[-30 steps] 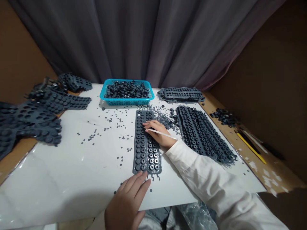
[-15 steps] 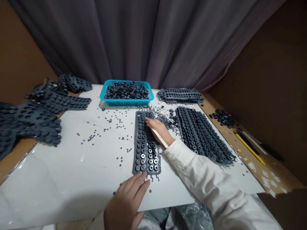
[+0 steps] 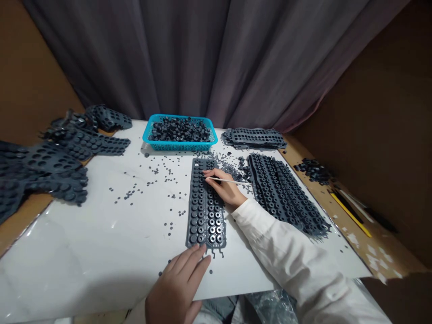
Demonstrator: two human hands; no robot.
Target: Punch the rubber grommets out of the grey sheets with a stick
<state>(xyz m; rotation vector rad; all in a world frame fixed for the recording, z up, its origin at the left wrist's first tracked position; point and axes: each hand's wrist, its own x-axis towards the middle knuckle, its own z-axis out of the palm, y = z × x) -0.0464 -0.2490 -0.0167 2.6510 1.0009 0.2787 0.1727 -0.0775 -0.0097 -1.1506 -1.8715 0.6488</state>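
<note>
A dark grey rubber sheet with rows of round raised studs lies lengthwise before me on the white board. My right hand pinches a thin white stick, its tip over the upper middle of the sheet. The stick points out to the right past the hand. My left hand lies with stretched fingers at the sheet's near edge, fingertips touching its lower left corner. Small dark discs are strewn around the sheet, thickest beyond its upper right.
A blue basket full of small dark pieces stands at the back. Studded sheets lie stacked at the right, back right and left. A yellow tool and a pile of black pieces lie on the right ledge.
My right hand has moved slightly nearer to me along the sheet. The white stick has swung from slanting back toward my wrist to nearly level. My left hand stays in place.
</note>
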